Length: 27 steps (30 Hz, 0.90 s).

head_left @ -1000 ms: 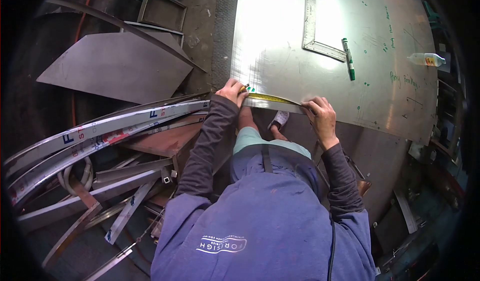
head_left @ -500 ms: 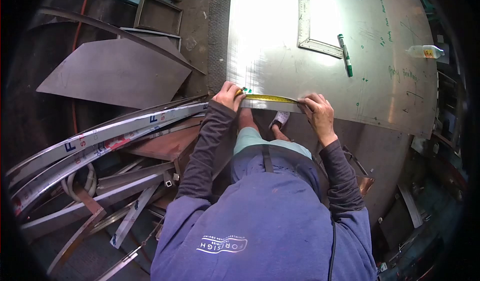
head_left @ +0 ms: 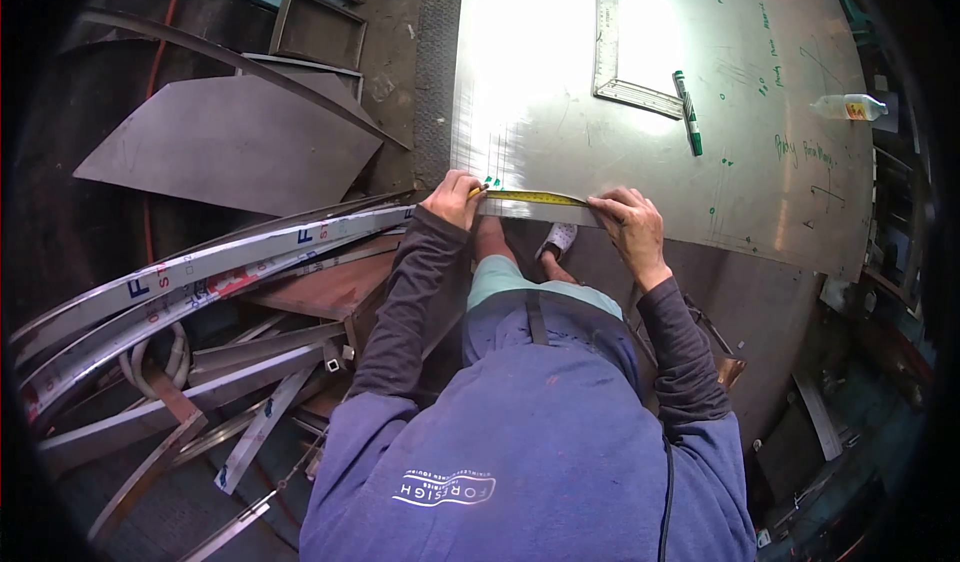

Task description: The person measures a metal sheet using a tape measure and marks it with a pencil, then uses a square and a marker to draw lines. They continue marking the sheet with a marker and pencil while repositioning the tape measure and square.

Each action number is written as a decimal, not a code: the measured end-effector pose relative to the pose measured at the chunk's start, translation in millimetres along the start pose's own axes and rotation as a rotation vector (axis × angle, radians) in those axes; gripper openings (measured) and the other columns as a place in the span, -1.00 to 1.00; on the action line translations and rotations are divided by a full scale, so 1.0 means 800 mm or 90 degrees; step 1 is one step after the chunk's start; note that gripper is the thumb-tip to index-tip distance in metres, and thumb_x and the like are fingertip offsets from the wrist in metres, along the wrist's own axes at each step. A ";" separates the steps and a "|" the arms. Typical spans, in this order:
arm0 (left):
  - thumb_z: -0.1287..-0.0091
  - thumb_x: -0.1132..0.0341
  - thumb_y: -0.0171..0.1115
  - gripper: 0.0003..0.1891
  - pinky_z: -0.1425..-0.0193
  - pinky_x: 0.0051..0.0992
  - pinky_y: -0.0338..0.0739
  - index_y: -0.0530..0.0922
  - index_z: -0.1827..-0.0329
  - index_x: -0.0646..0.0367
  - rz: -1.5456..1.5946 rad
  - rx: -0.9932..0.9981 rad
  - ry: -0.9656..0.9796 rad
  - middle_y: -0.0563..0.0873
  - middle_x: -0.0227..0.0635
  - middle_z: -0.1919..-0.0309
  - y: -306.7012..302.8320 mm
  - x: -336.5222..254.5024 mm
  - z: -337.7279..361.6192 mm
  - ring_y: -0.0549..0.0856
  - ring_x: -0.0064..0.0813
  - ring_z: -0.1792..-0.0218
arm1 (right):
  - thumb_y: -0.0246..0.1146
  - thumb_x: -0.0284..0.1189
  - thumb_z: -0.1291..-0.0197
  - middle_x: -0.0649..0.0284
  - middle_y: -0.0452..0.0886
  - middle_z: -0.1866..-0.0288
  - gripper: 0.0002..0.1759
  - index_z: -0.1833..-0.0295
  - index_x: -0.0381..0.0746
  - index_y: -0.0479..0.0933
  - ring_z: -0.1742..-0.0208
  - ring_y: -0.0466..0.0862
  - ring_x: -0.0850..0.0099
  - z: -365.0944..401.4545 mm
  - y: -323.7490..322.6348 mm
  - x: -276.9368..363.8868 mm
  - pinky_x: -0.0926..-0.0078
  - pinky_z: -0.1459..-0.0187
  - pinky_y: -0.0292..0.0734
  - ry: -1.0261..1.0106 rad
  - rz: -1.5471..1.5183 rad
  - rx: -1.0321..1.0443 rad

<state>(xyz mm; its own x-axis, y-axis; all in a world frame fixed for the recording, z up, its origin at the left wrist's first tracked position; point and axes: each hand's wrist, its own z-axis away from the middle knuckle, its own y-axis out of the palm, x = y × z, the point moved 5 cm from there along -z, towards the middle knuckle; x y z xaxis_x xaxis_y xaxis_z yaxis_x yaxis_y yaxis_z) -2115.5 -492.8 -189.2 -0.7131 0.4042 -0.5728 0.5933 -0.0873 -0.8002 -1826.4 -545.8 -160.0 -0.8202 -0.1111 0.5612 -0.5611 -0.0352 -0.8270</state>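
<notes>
Yellow tape (head_left: 535, 199) lies stretched flat along the near edge of the steel sheet (head_left: 600, 152), between my two hands; my left hand (head_left: 455, 198) is closed at the sheet's near left corner, fingers bunched over the tape's end, with a small yellow tip poking out between them that I cannot identify; my right hand (head_left: 626, 224) is further along the same edge, fingers curled down and pressing the tape onto the metal, though I cannot tell whether it clasps the tape's case. Short green marks (head_left: 492, 181) sit on the sheet just beyond my left hand. Further in on the sheet lies a steel square (head_left: 606, 42), its short leg pointing right; a green marker (head_left: 687, 114) rests just beside that leg's end; a small bottle (head_left: 850, 108) lies by the sheet's right edge; green writing (head_left: 805, 149) runs near it. Off the sheet's left edge, on the floor, lie a grey plate (head_left: 230, 142) and a heap of curved metal strips (head_left: 200, 272); below the near edge, between my hands, one white shoe (head_left: 560, 237) shows.
</notes>
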 end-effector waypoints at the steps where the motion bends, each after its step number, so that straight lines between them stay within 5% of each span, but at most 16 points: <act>1: -0.28 0.40 0.38 -0.82 0.24 -0.31 0.63 0.56 0.14 0.15 -0.003 0.002 -0.004 0.65 -0.26 0.18 0.000 0.000 0.000 0.73 -0.16 0.26 | 0.41 -0.38 -0.11 0.45 0.70 0.21 -0.81 0.13 0.02 0.78 0.11 0.67 0.38 0.000 0.001 -0.001 0.35 0.09 0.55 0.000 0.000 -0.001; 21: -0.29 0.39 0.38 -0.85 0.23 -0.30 0.65 0.62 0.14 0.19 0.009 0.035 -0.058 0.65 -0.24 0.18 -0.005 -0.001 -0.004 0.74 -0.15 0.25 | 0.40 -0.38 -0.11 0.43 0.66 0.26 -0.81 0.12 -0.01 0.77 0.13 0.65 0.38 0.002 0.002 0.001 0.37 0.15 0.49 -0.023 0.012 -0.013; 26: -0.36 0.37 0.29 -0.88 0.24 -0.35 0.64 0.68 0.10 0.14 0.048 -0.169 -0.010 0.68 -0.21 0.10 -0.028 0.004 -0.001 0.74 -0.23 0.33 | 0.40 -0.38 -0.10 0.40 0.63 0.30 -0.80 0.12 -0.01 0.77 0.16 0.64 0.37 0.003 0.003 0.001 0.36 0.15 0.49 -0.014 0.028 -0.007; 27: -0.52 0.25 0.15 -0.76 0.26 -0.46 0.61 0.71 0.10 0.20 0.211 -0.156 -0.202 0.73 -0.20 0.22 -0.045 -0.013 -0.003 0.74 -0.33 0.38 | 0.40 -0.38 -0.10 0.40 0.63 0.31 -0.80 0.12 -0.01 0.77 0.16 0.63 0.37 0.003 0.003 0.001 0.36 0.16 0.49 -0.015 0.030 -0.008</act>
<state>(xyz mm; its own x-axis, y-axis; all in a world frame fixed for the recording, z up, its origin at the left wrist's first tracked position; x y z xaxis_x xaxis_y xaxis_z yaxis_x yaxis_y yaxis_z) -2129.1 -491.9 -153.9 -0.5274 0.0916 -0.8447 0.8496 0.0676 -0.5231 -1828.4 -548.7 -161.6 -0.8426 -0.1353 0.5212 -0.5241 -0.0167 -0.8515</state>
